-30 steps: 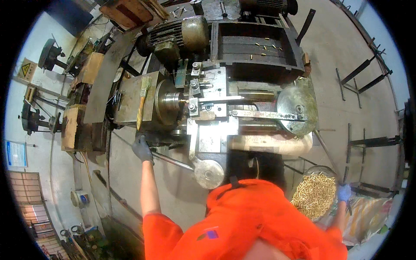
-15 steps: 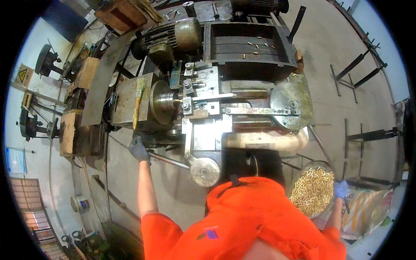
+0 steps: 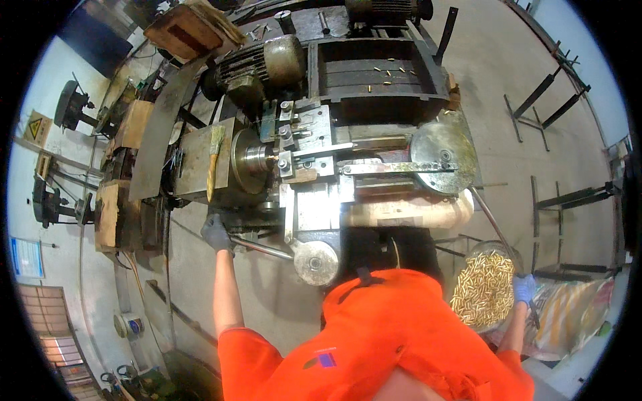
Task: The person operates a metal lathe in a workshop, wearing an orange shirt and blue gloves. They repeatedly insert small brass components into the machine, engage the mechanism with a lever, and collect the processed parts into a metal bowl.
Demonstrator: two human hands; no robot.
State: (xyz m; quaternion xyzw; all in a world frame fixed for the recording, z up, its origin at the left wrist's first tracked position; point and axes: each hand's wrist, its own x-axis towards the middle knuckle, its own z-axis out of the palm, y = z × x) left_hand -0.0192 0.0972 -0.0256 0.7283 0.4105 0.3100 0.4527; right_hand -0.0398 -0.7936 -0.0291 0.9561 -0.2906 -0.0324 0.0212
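Observation:
My left hand (image 3: 217,235), in a dark grey glove, is closed around the end of a metal lever (image 3: 266,248). That lever runs to a round steel hub (image 3: 315,262) at the front of a lathe-like machine. My right hand (image 3: 525,289), in a blue glove, grips the lower part of a long lever (image 3: 491,217) below the large round plate (image 3: 443,158). Small brass-coloured parts (image 3: 483,289) fill a round container beside this hand. A steel chuck (image 3: 255,160) faces the tool slide (image 3: 314,150), with a small brass-coloured tip between them.
A brush (image 3: 213,164) lies on the headstock cover (image 3: 194,157). Behind the slide, a dark metal tray (image 3: 381,110) holds several loose brass parts. An electric motor (image 3: 257,70) stands at the back left. A striped sack (image 3: 568,314) lies at the right, near black metal stands (image 3: 575,197).
The view has shifted slightly, so the machine sits a little further left. Both hands keep their grip on the levers, with hardly any visible movement.

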